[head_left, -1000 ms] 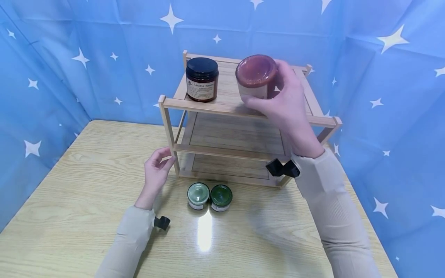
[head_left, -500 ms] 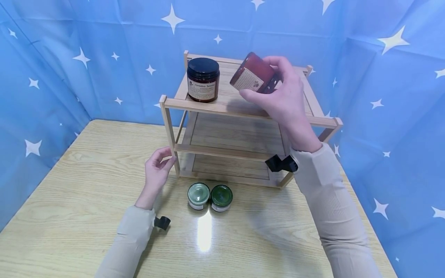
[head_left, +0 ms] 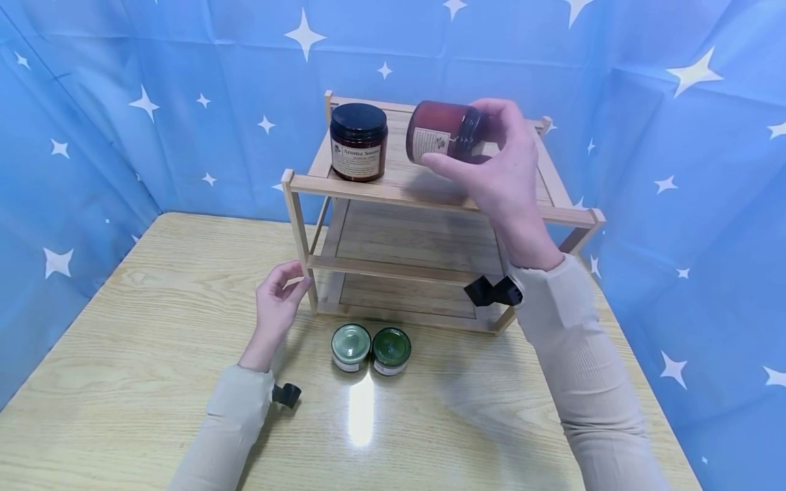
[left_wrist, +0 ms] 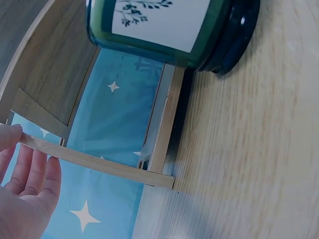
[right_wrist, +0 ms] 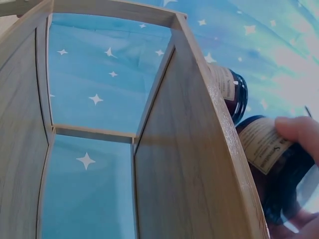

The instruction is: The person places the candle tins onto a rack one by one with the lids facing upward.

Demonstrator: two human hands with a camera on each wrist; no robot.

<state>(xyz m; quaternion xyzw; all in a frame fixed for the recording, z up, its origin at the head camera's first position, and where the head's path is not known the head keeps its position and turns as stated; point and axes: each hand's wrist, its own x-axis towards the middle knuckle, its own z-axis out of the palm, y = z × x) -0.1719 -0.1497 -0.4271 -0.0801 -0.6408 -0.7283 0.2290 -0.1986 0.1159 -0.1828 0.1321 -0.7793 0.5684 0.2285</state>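
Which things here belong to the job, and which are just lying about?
Job: held jar in right hand; rack, gripped by left hand; probably shelved jar, pale green jar, dark green jar.
Just surroundings: table, curtain.

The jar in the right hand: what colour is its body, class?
The jar has a reddish-brown body, seen best in the head view.

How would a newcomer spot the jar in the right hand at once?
Find the wooden rack in front of the star-patterned blue curtain, then look at its top shelf. There, the right hand grips a reddish-brown jar with a pale label. It is held on its side, whereas the similar black-lidded jar to its left stands upright.
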